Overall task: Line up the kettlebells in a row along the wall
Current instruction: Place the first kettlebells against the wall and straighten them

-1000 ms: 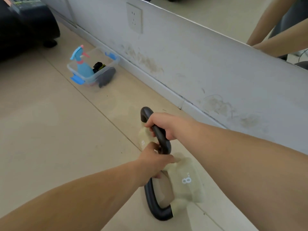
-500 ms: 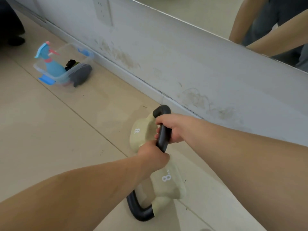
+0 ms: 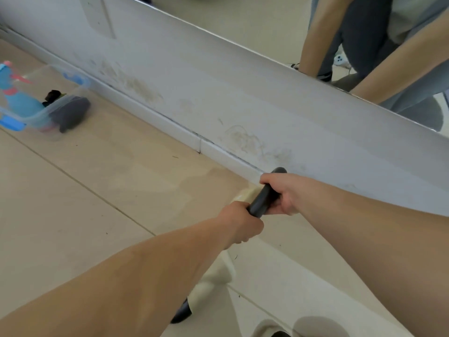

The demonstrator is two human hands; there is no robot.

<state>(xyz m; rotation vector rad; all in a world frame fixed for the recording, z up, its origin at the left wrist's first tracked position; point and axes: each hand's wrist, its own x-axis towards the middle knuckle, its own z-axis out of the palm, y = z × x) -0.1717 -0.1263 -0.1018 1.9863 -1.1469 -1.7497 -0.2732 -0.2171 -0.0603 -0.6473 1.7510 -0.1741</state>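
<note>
The wall (image 3: pixel 243 93) ran slantwise across the view, scuffed, with a mirror (image 3: pixel 267 27) above it and a white skirting (image 3: pixel 155 120) along its foot. The tiled floor (image 3: pixel 73 203) filled the rest.

Both bare forearms reached in from the bottom edge. The right hand (image 3: pixel 279 195) was curled tight round the black handle (image 3: pixel 263 198) of one kettlebell, close by the skirting; only a sliver of that bell's pale body (image 3: pixel 244 196) showed beside the knuckles. The left hand (image 3: pixel 240 224) was closed in a fist just below, touching the lower end of that handle. What it gripped could not be made out, as the arm hid it.

A second kettlebell (image 3: pixel 213 278) lay under the left forearm, nearer the camera: a pale body, with the dark end of its handle (image 3: pixel 182 312) sticking out below. Whether either bell rested on the floor could not be told.

Far left, near the skirting, stood a clear bin (image 3: pixel 48 113) with blue latches. It held a blue spray bottle (image 3: pixel 17 98) and some dark things, blurred.
</note>
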